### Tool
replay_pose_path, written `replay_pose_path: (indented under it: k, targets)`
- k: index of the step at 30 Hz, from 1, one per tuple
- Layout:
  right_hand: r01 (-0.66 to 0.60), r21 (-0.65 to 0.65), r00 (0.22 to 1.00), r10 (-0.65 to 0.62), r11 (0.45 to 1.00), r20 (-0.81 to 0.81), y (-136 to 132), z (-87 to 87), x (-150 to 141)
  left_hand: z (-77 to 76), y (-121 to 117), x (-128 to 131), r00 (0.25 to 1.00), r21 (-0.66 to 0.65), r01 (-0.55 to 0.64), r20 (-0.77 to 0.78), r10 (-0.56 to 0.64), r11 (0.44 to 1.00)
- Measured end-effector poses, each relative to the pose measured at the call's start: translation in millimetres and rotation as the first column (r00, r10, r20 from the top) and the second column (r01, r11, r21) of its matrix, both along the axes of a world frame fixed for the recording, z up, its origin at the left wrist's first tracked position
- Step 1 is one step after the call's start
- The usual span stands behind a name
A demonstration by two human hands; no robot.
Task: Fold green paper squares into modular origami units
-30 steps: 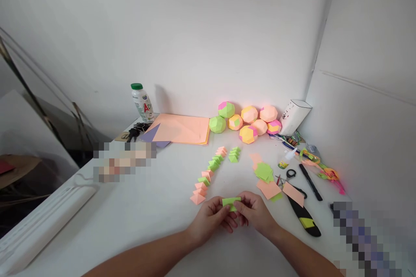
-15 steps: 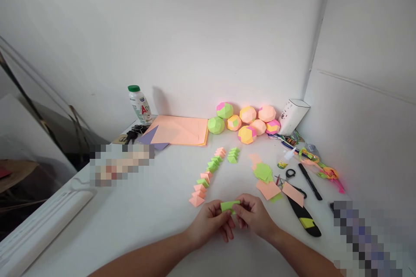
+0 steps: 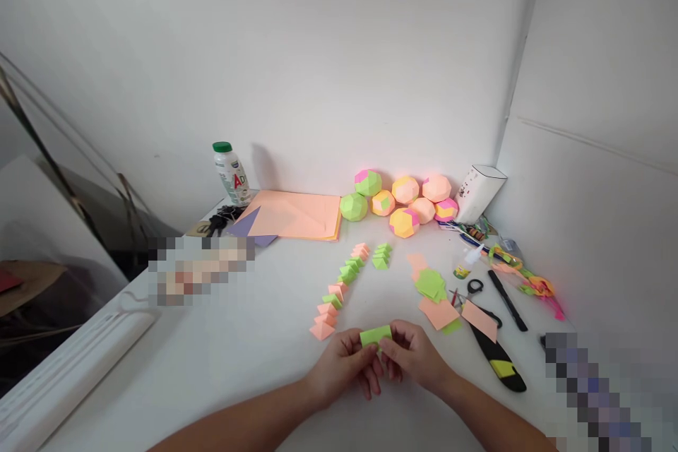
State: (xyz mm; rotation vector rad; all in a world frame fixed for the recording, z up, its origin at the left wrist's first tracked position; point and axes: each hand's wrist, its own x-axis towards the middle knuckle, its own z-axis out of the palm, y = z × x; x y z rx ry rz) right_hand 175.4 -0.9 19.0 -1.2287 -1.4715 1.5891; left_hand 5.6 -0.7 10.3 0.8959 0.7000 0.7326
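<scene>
Think of a clock lying on the table [image 3: 212, 367], with the two hands in the middle and twelve straight ahead. The left hand [image 3: 339, 366] pinches a green slip [image 3: 376, 335], thumb in front and fingers behind. The right hand [image 3: 418, 357] pinches the same slip at its other end. The slip is up between the hands, and both thumbs are close to each other on its low edge.

A row of peach and green peaks [image 3: 334, 300] starts near the left hand at ten o'clock and runs up almost to twelve. A short bunch of green peaks [image 3: 381, 256] sits at twelve. At three is a black and yellow knife [image 3: 506, 369], with a peach card [image 3: 478, 320] over its top end. Peach bits [image 3: 439, 313] and green bits [image 3: 430, 284] lie between one and three. Past them, near two, are the scissors [image 3: 475, 286], a black pen [image 3: 507, 300] and the glue [image 3: 462, 272].

Far off, by the wall [image 3: 339, 56], eight paper balls [image 3: 404, 223] bunch up from twelve to one. A white box [image 3: 481, 192] leans at one. Big peach sheets [image 3: 296, 214] lie at eleven, and black keys [image 3: 222, 217] at ten. A bottle [image 3: 232, 176] with a green cap stands behind the keys.
</scene>
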Motion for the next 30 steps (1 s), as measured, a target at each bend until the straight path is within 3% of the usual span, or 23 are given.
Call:
replay_pose_path:
  k: [9, 19, 24, 30]
  targets:
    - [-0.019, -0.071, 0.999, 0.022, 0.997, 0.047, 1.0, 5.2, 0.5, -0.2, -0.5, 0.4, 1.000, -0.003, -0.029, 0.000, 0.029, 1.000]
    - [-0.037, -0.103, 0.999, 0.038, 0.994, 0.004, 0.4, 13.3, 1.0, 1.1, -0.5, 0.0, 0.999, -0.012, 0.031, -0.030, -0.032, 0.999]
    - [-0.067, -0.093, 0.997, 0.070, 0.993, 0.020, -1.6, 10.9, -0.5, -1.7, -4.0, 1.6, 0.998, 0.028, 0.021, -0.053, -0.020, 0.999]
    - [-0.032, -0.059, 0.987, 0.040, 0.998, 0.153, -7.6, 5.6, -7.7, -2.5, -8.4, 4.2, 0.991, 0.131, 0.053, -0.126, -0.037, 0.990]
